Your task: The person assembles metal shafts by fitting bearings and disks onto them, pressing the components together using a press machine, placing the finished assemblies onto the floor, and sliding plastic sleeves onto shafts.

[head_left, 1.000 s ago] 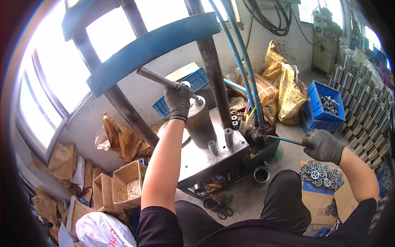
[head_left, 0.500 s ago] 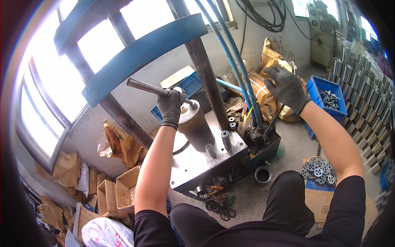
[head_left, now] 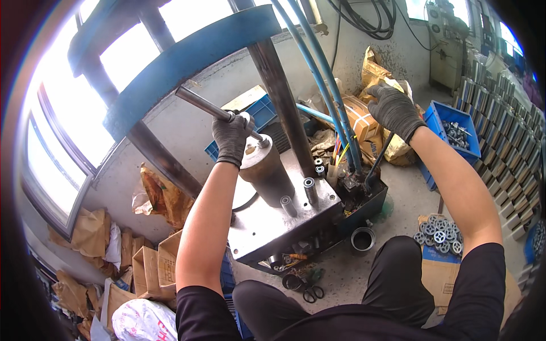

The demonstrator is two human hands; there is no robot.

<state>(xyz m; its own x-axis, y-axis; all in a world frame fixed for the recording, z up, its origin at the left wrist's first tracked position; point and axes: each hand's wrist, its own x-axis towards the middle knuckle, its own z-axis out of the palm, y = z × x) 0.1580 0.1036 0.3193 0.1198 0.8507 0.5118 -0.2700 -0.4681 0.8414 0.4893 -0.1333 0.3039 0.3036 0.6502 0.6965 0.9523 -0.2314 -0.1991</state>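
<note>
My left hand (head_left: 228,139), in a dark glove, is closed round a long steel shaft (head_left: 196,102) that slants down to the right. The shaft's lower end meets the top of a thick grey metal cylinder (head_left: 267,173), which stands on the steel press table (head_left: 247,230). My right hand (head_left: 395,112), gloved too, is raised with fingers stretched forward and thumb apart, nothing visible in it. Below it a black lever (head_left: 380,156) rises toward the wrist; whether they touch is hidden. Small ringed metal parts (head_left: 310,190) stand on the table's right side.
The press's blue crossbeam (head_left: 193,62) and dark columns (head_left: 278,102) rise round the cylinder. Blue hoses (head_left: 333,85) run down behind. A blue crate (head_left: 452,133) of metal parts and stacked metal tubes (head_left: 500,142) stand right. Gear-like wheels (head_left: 441,233) lie on cardboard; cartons (head_left: 151,270) stand left.
My left hand and the shaft have shifted slightly left and down in the picture, the press with them. My right hand has dropped slightly, its fingers closer together.
</note>
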